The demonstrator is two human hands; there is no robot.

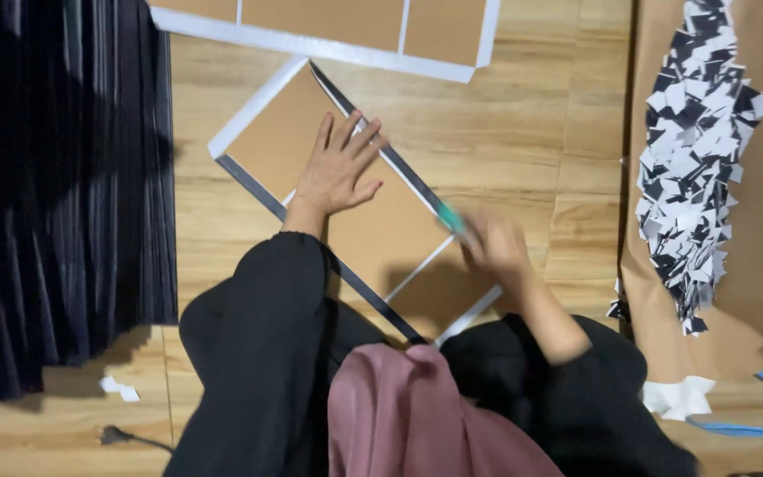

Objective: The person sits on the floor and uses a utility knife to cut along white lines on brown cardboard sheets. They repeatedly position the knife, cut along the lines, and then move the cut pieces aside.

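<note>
My left hand [339, 166] lies flat, fingers spread, on a brown cardboard piece [381, 234] edged with white and dark tape, which rests on the wooden floor. My right hand [496, 247] is blurred at the piece's right edge and grips a small teal-handled tool [449, 218], whose tip touches the dark tape strip [408, 172] along that edge. Black sleeves and a mauve cloth [408, 415] cover the piece's near corner.
A second taped cardboard panel [328, 26] lies at the top. A dark pleated fabric [55, 194] covers the left. On the right, brown paper [752, 256] carries a heap of black and white paper scraps [691, 159]. White scraps [119, 387] and blue strips [744, 430] lie nearby.
</note>
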